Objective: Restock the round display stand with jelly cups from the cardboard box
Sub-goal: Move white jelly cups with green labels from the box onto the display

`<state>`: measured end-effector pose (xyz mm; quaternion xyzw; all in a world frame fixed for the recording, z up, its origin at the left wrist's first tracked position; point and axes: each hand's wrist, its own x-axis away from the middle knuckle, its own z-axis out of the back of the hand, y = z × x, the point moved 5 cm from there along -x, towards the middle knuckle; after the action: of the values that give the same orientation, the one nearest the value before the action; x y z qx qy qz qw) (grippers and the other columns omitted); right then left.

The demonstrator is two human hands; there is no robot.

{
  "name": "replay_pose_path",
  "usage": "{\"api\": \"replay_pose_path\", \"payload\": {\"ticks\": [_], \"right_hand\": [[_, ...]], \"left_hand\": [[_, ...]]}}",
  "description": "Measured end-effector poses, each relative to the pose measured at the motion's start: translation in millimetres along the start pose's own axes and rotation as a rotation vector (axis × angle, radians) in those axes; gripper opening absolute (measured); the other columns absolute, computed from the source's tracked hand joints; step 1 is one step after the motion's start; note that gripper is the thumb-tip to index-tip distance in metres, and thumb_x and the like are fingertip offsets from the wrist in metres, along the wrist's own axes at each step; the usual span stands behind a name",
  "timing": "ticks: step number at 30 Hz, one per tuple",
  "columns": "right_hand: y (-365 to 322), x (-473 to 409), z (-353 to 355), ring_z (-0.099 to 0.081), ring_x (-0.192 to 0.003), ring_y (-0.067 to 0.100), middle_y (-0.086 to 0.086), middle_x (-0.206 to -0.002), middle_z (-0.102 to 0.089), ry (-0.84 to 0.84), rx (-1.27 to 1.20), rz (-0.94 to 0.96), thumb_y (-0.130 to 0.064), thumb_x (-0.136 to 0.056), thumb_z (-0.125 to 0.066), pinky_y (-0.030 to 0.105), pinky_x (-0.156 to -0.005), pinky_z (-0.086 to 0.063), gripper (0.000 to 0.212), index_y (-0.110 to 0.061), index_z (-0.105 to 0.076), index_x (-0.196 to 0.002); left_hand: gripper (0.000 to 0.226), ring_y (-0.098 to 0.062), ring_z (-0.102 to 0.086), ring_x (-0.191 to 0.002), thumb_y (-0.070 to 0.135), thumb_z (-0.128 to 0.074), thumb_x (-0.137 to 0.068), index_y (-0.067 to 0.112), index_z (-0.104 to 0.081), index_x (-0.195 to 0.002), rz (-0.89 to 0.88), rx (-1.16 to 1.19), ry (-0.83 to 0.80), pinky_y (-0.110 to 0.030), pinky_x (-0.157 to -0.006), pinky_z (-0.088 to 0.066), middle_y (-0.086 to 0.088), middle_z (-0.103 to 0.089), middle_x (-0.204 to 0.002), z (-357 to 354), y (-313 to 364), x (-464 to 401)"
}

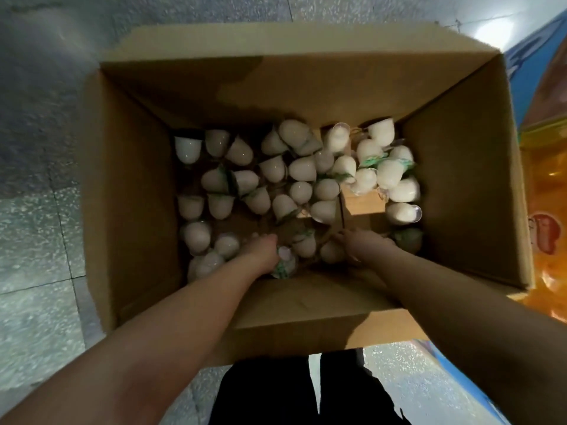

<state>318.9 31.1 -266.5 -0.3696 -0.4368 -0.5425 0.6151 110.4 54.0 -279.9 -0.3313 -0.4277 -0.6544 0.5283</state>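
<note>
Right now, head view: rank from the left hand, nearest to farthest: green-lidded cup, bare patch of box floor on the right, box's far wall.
1. Green-lidded cup: right at the left hand, by the box's near wall.
2. Bare floor patch: to the right, among the cups.
3. Far wall: at the top, beyond all the cups.

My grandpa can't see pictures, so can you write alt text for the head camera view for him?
Two bare hands reach down into an open brown cardboard box whose bottom is scattered with small white plastic jelly cups. The left hand grips a green-lidded cup, while the right hand touches the cups near the box's near wall. The box sits on a speckled grey floor.
</note>
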Motion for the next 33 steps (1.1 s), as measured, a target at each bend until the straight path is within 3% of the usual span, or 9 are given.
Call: {"api": "replay_pose_path", "payload": {"ticks": [4,10,13,15,18,22,27,30,33], "right_hand": [[-11.3,-11.0,-4.5,-0.028,-0.143,0.029,0.005,-0.162,-0.016,0.039,0.242,0.062,-0.022,-0.094,-0.059,0.044,-0.102,-0.041,0.071,-0.023,-0.022,-0.154],[-13.3,-9.2,0.0,-0.043,-0.133,0.030,0.010,-0.149,-0.040,0.070,0.136,0.039,-0.023,-0.095,-0.057,0.044,-0.106,-0.038,0.058,-0.024,-0.033,-0.147],[-1.7,10.9,7.3,-0.051,-0.123,0.030,0.009,-0.136,-0.052,0.168,-0.116,-0.012,-0.040,-0.091,-0.058,0.046,-0.105,-0.039,0.057,-0.024,-0.039,-0.142],[11.4,32.5,12.4,-0.052,-0.121,0.032,0.010,-0.137,-0.052,0.206,-0.412,-0.087,-0.056,-0.087,-0.053,0.047,-0.104,-0.042,0.068,-0.022,-0.038,-0.143],[32.0,73.3,14.6,-0.052,-0.123,0.032,0.012,-0.142,-0.049,0.177,-0.942,-0.136,-0.060,-0.082,-0.054,0.045,-0.103,-0.045,0.082,-0.018,-0.032,-0.148],[49.1,134.9,7.1,-0.059,-0.106,0.027,0.007,-0.126,-0.056,0.299,-1.532,-0.075,-0.061,-0.080,-0.054,0.049,-0.096,-0.052,0.067,-0.022,-0.045,-0.134],[74.6,224.2,-49.2,-0.062,-0.095,0.028,0.009,-0.119,-0.063,0.430,-1.928,-0.004,-0.069,-0.061,-0.057,0.036,-0.073,-0.050,0.082,-0.022,-0.056,-0.128],[90.7,274.8,-96.4,-0.064,-0.085,0.022,0.004,-0.101,-0.068,0.527,-2.006,-0.010,-0.060,-0.079,-0.057,0.032,-0.072,-0.048,0.051,-0.023,-0.063,-0.113],[114.6,337.6,-160.5,-0.052,-0.060,0.016,-0.001,-0.073,-0.057,0.673,-2.077,-0.069,-0.063,-0.071,-0.059,0.030,-0.059,-0.039,0.039,-0.027,-0.061,-0.085]], "left_hand": [[0.027,-0.034,-0.042,-0.124,0.024,-0.048,-0.098,0.014,-0.052,-0.123,-0.017,-0.009,0.012,-0.037,-0.100,-0.039,-0.014,-0.052,-0.132,-0.9,-5.7,-3.4],[0.003,-0.029,-0.055,-0.106,0.017,-0.052,-0.096,0.018,-0.054,-0.098,-0.003,0.113,0.015,-0.034,-0.084,-0.046,-0.012,-0.059,-0.113,9.9,0.4,16.5],[0.005,-0.020,-0.056,-0.087,0.020,-0.058,-0.094,0.018,-0.054,-0.093,0.009,0.277,0.116,-0.029,-0.065,-0.043,-0.005,-0.059,-0.097,26.1,-3.7,39.8],[0.010,-0.018,-0.057,-0.085,0.025,-0.060,-0.094,0.016,-0.055,-0.093,0.012,0.381,0.176,-0.031,-0.066,-0.046,-0.002,-0.060,-0.094,38.2,-5.6,63.1],[0.017,-0.022,-0.063,-0.083,0.030,-0.062,-0.093,0.018,-0.054,-0.085,0.015,0.557,0.233,-0.039,-0.066,-0.053,-0.005,-0.064,-0.091,51.9,-3.7,101.3],[0.014,-0.027,-0.070,-0.088,0.023,-0.065,-0.093,0.015,-0.057,-0.085,-0.072,0.944,0.206,-0.048,-0.081,-0.059,-0.011,-0.068,-0.100,56.1,28.0,148.8],[0.015,-0.028,-0.066,-0.098,0.013,-0.058,-0.097,0.000,-0.057,-0.106,-0.259,1.056,0.165,-0.032,-0.067,-0.059,-0.016,-0.061,-0.117,42.9,122.5,221.7],[0.010,-0.017,-0.067,-0.091,0.008,-0.059,-0.095,0.001,-0.055,-0.101,-0.365,1.018,0.137,-0.024,-0.062,-0.057,-0.012,-0.063,-0.115,17.9,174.5,259.4],[0.017,-0.023,-0.064,-0.089,0.007,-0.058,-0.095,0.006,-0.045,-0.083,-0.465,0.985,0.122,-0.026,-0.051,-0.057,-0.017,-0.058,-0.113,-29.9,241.8,297.2]]}}
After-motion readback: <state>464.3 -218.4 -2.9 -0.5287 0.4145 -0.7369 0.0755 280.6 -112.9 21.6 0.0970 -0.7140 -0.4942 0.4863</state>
